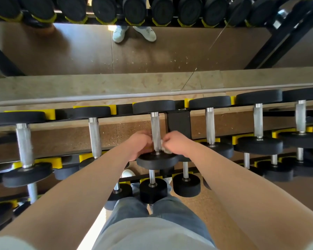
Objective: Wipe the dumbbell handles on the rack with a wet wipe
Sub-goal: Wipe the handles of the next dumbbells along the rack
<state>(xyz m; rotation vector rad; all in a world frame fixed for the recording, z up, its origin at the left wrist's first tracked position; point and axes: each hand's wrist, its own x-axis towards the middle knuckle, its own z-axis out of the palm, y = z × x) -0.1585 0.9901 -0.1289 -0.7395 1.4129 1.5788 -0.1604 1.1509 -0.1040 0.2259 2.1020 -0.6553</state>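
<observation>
Knurled steel dumbbell handle (155, 130), just beside black rack bracket (179, 121): rigid, probably heavy. Right hand (175, 144) grip pinches crumpled white wet wipe (163, 147) (limp, likely slippery) against it; left hand (140, 143) curled alongside, grip unclear.

Six black round dumbbells with silver handles (258, 121) lie on the top shelf of the black and yellow rack (178, 123). Over it: one left hand (139, 144), one right hand (177, 144), one white wipe (164, 148).
</observation>
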